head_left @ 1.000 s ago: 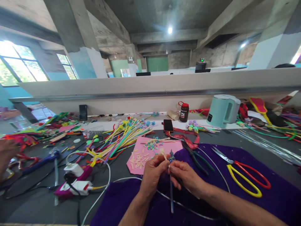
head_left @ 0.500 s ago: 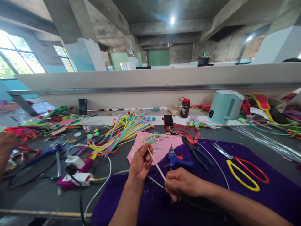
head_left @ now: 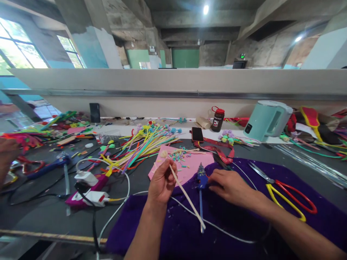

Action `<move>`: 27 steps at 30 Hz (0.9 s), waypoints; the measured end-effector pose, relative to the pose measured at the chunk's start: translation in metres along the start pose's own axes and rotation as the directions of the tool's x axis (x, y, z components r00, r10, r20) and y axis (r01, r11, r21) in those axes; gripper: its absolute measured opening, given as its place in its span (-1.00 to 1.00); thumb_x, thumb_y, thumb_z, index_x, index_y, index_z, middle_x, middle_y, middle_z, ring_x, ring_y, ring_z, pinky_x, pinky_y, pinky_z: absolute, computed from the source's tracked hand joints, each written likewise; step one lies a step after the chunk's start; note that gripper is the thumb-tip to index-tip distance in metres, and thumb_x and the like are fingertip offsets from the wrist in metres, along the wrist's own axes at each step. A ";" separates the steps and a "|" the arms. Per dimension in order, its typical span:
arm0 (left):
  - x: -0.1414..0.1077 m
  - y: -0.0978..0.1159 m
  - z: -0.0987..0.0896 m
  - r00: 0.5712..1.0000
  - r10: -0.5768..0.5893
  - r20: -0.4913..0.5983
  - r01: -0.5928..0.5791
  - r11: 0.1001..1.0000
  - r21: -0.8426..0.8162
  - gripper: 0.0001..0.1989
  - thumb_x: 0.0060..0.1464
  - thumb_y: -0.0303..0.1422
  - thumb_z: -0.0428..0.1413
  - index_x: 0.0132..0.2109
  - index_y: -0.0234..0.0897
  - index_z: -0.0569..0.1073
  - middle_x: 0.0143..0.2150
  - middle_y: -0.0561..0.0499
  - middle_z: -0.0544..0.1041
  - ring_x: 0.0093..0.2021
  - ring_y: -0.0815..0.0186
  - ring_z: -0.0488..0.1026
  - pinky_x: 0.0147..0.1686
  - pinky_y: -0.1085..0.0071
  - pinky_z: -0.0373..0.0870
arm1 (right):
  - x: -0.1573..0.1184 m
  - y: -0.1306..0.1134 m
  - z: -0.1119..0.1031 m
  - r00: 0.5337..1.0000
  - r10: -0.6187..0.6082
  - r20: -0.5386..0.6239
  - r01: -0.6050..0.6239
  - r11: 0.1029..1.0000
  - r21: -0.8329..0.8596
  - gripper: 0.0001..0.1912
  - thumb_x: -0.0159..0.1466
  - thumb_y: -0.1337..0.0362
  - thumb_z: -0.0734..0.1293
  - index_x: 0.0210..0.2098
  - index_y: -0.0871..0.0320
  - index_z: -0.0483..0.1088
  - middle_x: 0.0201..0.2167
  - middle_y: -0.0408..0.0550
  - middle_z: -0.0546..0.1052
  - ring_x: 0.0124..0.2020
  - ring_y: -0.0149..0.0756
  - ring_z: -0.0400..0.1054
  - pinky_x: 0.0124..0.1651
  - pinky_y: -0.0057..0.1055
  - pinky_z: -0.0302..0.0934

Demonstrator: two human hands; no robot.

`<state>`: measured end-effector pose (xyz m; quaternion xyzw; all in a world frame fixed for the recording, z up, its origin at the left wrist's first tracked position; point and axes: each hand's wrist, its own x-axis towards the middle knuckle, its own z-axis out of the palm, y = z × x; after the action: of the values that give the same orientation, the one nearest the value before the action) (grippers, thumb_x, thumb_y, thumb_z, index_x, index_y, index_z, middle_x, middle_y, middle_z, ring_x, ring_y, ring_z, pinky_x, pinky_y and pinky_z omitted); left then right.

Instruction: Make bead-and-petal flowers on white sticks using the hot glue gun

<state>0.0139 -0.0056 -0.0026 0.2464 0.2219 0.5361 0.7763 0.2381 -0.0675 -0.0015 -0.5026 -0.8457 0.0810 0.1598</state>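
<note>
My left hand (head_left: pixel 162 180) pinches the upper end of a thin cream stick (head_left: pixel 188 196), which slants down to the right above the purple cloth (head_left: pixel 173 238). My right hand (head_left: pixel 227 182) is at the blue glue gun (head_left: pixel 202 179), its fingers bent around the handle side, which they largely cover. A clear glue stick (head_left: pixel 201 209) extends from the gun towards me. Behind my left hand lies a pink sheet (head_left: pixel 195 164) with small coloured bits on it. Scissors (head_left: pixel 273 182) with red and yellow handles rest on the cloth at the right.
Coloured pipe cleaners (head_left: pixel 146 150), a phone (head_left: pixel 197 134), a bottle (head_left: pixel 217 120) and a kettle (head_left: pixel 267 121) stand or lie farther back. A power strip (head_left: pixel 89 191) with cables is at the left. Another person's hand (head_left: pixel 8 151) shows at the left edge.
My right hand has let go of the stick's lower end and moved up and right to the glue gun. My left hand still holds the stick. The view has shifted slightly.
</note>
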 end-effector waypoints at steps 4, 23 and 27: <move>-0.002 -0.001 0.001 0.998 0.030 -0.046 -0.028 0.999 0.037 -0.86 -0.02 -0.34 0.07 -0.37 -0.37 0.40 -0.54 0.06 0.43 -0.73 0.61 0.17 -0.85 0.72 0.06 | -0.004 0.015 0.010 1.000 0.023 0.008 -0.022 0.990 -0.138 -0.76 0.14 0.22 0.27 -0.21 0.16 0.33 -0.28 0.00 0.40 -0.24 -0.22 0.29 -0.20 -0.35 0.16; 0.018 -0.003 0.002 0.988 -0.120 -0.101 0.142 0.958 0.249 -0.83 -0.06 -0.36 0.09 -0.32 -0.39 0.45 -0.66 0.11 0.35 -0.79 0.61 0.13 -0.85 0.71 0.03 | -0.006 0.025 0.026 0.978 0.204 0.042 -0.195 0.968 -0.157 -0.46 0.12 0.03 0.25 0.02 0.17 0.17 -0.18 0.08 0.33 -0.20 -0.14 0.28 -0.24 -0.30 0.15; 0.012 -0.005 -0.005 0.992 -0.097 -0.085 0.115 0.961 0.251 -0.83 -0.07 -0.35 0.10 -0.32 -0.38 0.44 -0.65 0.12 0.35 -0.78 0.60 0.14 -0.84 0.69 0.07 | 0.005 0.027 0.021 0.966 0.239 0.101 -0.226 0.966 -0.123 -0.65 0.13 0.13 0.24 -0.13 0.17 0.30 -0.24 0.02 0.35 -0.32 -0.24 0.30 -0.30 -0.36 0.13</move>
<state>0.0184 0.0047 -0.0107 0.3125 0.3299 0.4692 0.7572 0.2506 -0.0493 -0.0281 -0.6010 -0.7918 0.0812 0.0725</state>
